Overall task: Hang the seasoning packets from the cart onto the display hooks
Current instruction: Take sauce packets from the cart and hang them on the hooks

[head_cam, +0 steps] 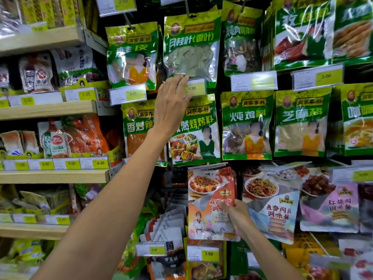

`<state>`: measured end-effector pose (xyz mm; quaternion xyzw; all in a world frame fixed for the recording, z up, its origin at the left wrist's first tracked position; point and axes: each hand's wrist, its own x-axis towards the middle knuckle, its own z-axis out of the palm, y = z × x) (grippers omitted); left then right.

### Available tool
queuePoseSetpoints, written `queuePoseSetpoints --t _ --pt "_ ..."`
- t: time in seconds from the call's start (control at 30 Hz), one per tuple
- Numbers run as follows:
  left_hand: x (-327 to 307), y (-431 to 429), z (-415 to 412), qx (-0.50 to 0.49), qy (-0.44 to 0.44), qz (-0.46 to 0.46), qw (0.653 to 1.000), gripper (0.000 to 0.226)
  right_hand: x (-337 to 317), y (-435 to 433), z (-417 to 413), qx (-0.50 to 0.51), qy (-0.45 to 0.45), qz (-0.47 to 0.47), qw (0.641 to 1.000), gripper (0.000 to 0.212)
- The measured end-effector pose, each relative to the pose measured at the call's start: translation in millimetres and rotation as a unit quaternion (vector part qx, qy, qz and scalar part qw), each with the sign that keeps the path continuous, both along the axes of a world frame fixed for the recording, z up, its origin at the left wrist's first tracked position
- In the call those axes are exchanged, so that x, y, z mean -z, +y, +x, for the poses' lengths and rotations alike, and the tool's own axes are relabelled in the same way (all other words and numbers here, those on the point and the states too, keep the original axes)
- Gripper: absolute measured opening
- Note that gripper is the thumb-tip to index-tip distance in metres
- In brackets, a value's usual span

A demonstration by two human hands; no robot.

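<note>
In the head view, the right hand (237, 215) grips an orange seasoning packet (210, 201) low in the middle of the display wall. The thumb lies on the printed front and the other fingers are curled round the right edge, so most of the packet is to the left of this hand and above it. The packet is a flat, glossy plastic pouch of rectangular shape, with photos of red dishes on the upper part and a small slot for hanging near the top edge. Its long axis is close to vertical, only a little tilted, and the slot end points up, just below the row of green packets. Its front faces the camera. The left hand (171, 104) is raised higher, with the fingers straight and close together, and it holds nothing. Its fingertips touch the lower edge of a green bay-leaf packet (190, 49), whose clear window shows dry, pale leaves, and the hand covers part of a yellow price tag (194, 88) just beneath. To the left stand light wooden shelves (50, 109) with more soft pouches.
</note>
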<state>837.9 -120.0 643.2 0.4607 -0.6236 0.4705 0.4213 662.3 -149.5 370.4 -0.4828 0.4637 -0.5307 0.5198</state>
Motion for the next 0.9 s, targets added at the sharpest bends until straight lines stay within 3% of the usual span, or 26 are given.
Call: queuePoseSetpoints --t 0.2,0.5,0.73,0.9 --pt "-1 -1 2 0.001 -0.007 -0.018 1.0 0.047 -6 -27 7 0.02 0.025 -0.014 0.999 0.004" --pt "-1 -3 2 0.011 -0.01 -0.029 0.999 0.047 -8 -51 12 0.073 0.056 -0.004 0.996 0.013" --pt "1 0 2 0.023 -0.007 -0.019 1.0 0.046 -1 -32 7 0.042 0.123 0.012 0.991 0.049" --pt "3 6 0 0.022 -0.002 0.002 1.0 0.044 -12 10 4 0.085 0.17 -0.084 0.978 0.055"
